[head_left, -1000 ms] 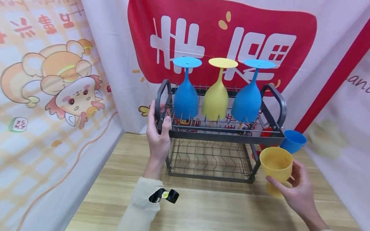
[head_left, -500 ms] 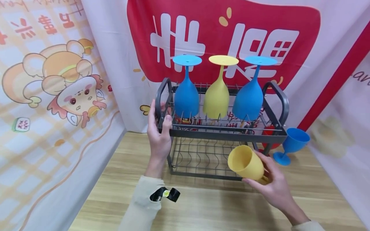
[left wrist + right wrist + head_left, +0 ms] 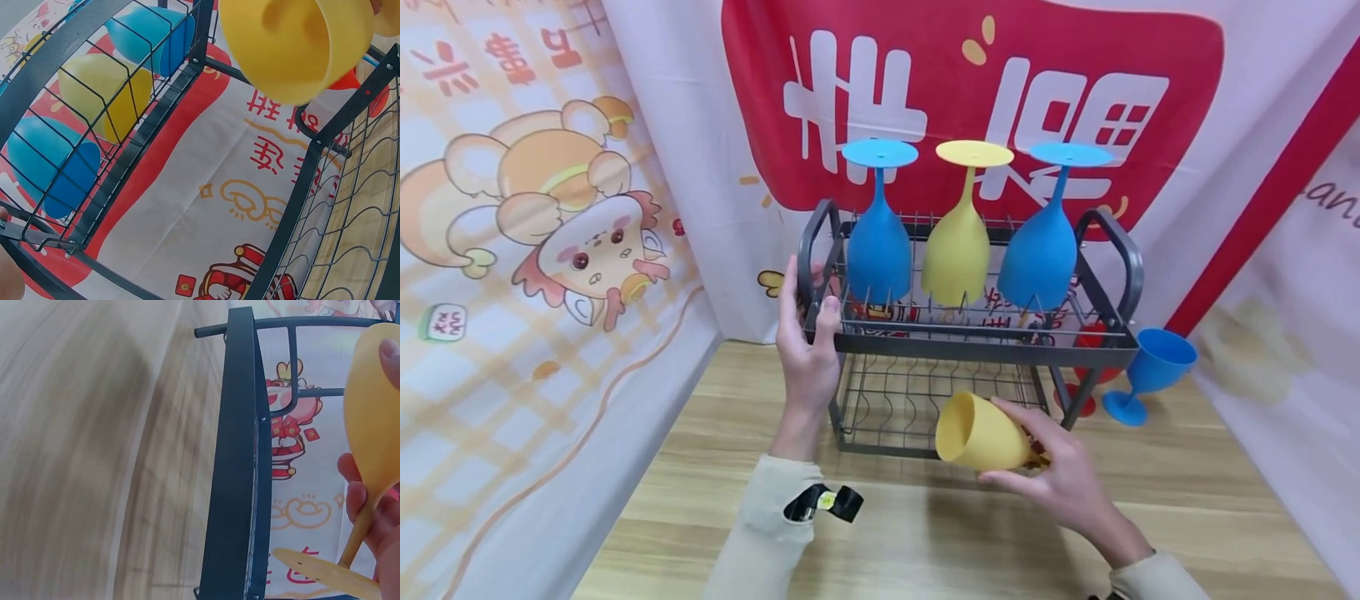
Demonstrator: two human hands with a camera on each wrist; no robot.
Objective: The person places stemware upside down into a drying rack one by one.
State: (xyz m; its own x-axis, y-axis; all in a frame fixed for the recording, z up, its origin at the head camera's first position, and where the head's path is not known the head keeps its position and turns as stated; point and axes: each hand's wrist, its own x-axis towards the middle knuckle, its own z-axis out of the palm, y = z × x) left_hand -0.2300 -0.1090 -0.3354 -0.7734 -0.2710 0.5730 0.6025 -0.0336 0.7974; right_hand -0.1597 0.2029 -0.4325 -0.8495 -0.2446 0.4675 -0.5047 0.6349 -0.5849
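Note:
My right hand (image 3: 1063, 479) holds a yellow plastic goblet (image 3: 988, 437) by its bowl and stem. The goblet lies tilted, mouth to the left, in front of the lower shelf of a dark two-tier dish rack (image 3: 985, 346). In the right wrist view, the fingers wrap the goblet's stem (image 3: 357, 534) above its round foot. My left hand (image 3: 808, 358) grips the rack's upper left end, thumb over the frame. Upside down on the top tier stand a blue goblet (image 3: 880, 258), a yellow goblet (image 3: 957, 262) and another blue goblet (image 3: 1037, 262).
Right of the rack, a blue goblet (image 3: 1161, 362) stands upright on the wooden table (image 3: 880, 533). A red goblet (image 3: 1101, 367) beside it is partly hidden by the rack. Printed cloth (image 3: 692, 167) hangs behind and at both sides.
My right hand has carried the yellow goblet leftward from the rack's right side to the lower shelf, tipping it from upright onto its side. The left hand has kept its grip on the rack.

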